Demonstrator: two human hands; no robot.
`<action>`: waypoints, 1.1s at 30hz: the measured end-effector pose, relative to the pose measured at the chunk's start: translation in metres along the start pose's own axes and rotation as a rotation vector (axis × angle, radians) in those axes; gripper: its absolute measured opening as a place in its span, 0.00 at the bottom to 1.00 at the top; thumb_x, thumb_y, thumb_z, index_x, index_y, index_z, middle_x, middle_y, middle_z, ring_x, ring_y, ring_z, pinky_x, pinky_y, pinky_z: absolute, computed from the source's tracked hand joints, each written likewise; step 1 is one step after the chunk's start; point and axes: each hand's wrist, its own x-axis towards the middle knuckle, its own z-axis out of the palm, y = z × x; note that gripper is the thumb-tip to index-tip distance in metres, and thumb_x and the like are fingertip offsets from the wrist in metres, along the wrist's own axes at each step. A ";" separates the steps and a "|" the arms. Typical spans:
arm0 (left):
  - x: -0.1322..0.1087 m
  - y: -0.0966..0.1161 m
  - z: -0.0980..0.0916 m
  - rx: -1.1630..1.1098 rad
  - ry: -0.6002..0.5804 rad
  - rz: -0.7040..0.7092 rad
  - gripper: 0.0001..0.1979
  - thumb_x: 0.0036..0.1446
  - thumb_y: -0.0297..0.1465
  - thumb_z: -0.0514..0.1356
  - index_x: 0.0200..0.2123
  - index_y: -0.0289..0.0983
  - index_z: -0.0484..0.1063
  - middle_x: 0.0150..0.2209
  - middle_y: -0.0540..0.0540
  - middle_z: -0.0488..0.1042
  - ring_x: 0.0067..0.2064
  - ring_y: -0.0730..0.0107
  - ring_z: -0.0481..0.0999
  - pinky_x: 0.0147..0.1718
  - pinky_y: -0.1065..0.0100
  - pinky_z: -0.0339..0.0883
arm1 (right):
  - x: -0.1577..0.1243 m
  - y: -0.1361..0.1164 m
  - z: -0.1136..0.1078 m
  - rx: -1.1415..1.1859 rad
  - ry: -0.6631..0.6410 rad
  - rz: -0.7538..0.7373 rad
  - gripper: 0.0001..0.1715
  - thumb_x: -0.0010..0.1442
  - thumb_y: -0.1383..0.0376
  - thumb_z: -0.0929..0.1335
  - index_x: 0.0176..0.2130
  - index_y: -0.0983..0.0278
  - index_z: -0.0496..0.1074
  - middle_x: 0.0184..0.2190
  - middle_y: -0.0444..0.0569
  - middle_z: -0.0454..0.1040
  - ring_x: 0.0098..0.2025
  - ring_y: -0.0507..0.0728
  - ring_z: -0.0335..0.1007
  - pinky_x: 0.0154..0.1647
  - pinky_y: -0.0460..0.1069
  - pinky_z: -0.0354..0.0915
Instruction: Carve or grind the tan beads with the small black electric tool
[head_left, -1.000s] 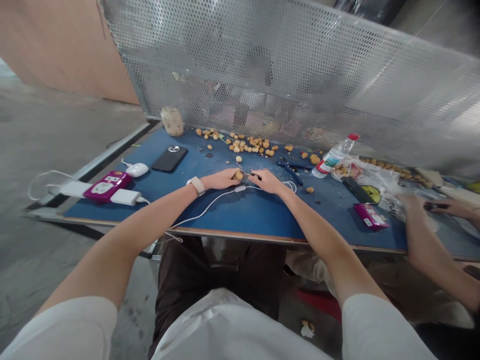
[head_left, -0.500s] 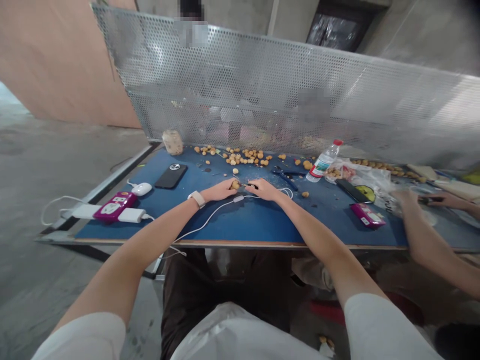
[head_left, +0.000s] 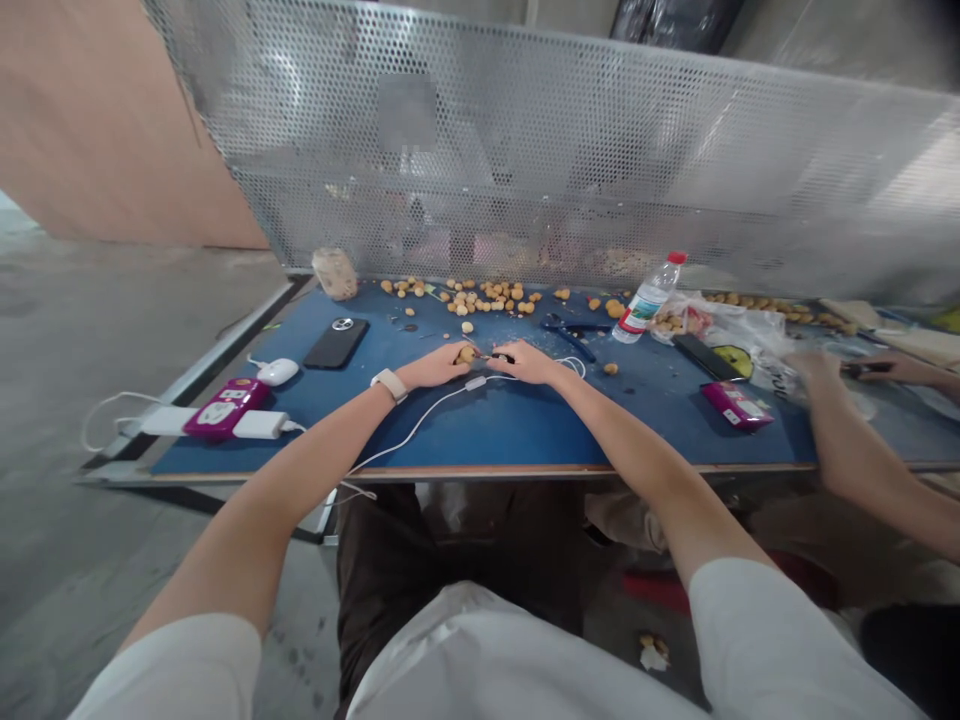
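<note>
My left hand (head_left: 437, 364) is closed around a small, round, tan nut-like piece (head_left: 466, 355) above the middle of the blue table. Just to its right, my right hand (head_left: 529, 362) grips a small tool (head_left: 502, 357) with a dark handle and a thin metal tip. The tip points at the tan piece and comes very close to it; whether they touch is too small to tell. Beyond my hands lie several loose tan pieces (head_left: 495, 295), with a single paler one (head_left: 467, 328) nearer to me. A white cable (head_left: 427, 408) runs beneath my hands.
Blue-handled pliers (head_left: 574, 335) and a water bottle (head_left: 649, 300) are right of my hands. To the left are a black phone (head_left: 337, 343), a jar (head_left: 335, 274) and a purple power strip (head_left: 227, 408). A co-worker's arm (head_left: 844, 430) works at far right. Perforated metal (head_left: 525, 150) backs the table.
The camera view has tilted slightly down, so the scene sits higher in the picture. Both my hands keep their hold on the tan piece and the tool.
</note>
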 end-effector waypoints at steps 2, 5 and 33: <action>0.001 0.000 0.000 0.006 -0.006 -0.007 0.16 0.67 0.34 0.63 0.56 0.39 0.78 0.57 0.38 0.87 0.57 0.54 0.82 0.67 0.52 0.75 | 0.000 0.001 0.000 0.006 0.003 0.012 0.44 0.78 0.27 0.64 0.41 0.61 0.83 0.37 0.55 0.85 0.39 0.63 0.76 0.45 0.54 0.61; 0.001 -0.001 0.001 0.024 -0.010 -0.002 0.18 0.66 0.33 0.62 0.57 0.39 0.79 0.57 0.38 0.87 0.56 0.54 0.83 0.66 0.51 0.76 | -0.001 0.002 0.000 0.012 0.002 0.024 0.47 0.77 0.24 0.64 0.40 0.61 0.82 0.36 0.55 0.85 0.39 0.63 0.75 0.45 0.54 0.62; -0.001 -0.001 0.008 0.017 0.010 0.039 0.23 0.66 0.33 0.66 0.63 0.39 0.79 0.57 0.39 0.85 0.57 0.52 0.83 0.65 0.53 0.74 | -0.003 0.003 0.001 0.049 0.008 -0.068 0.41 0.83 0.32 0.60 0.38 0.59 0.76 0.35 0.51 0.79 0.42 0.64 0.75 0.48 0.54 0.62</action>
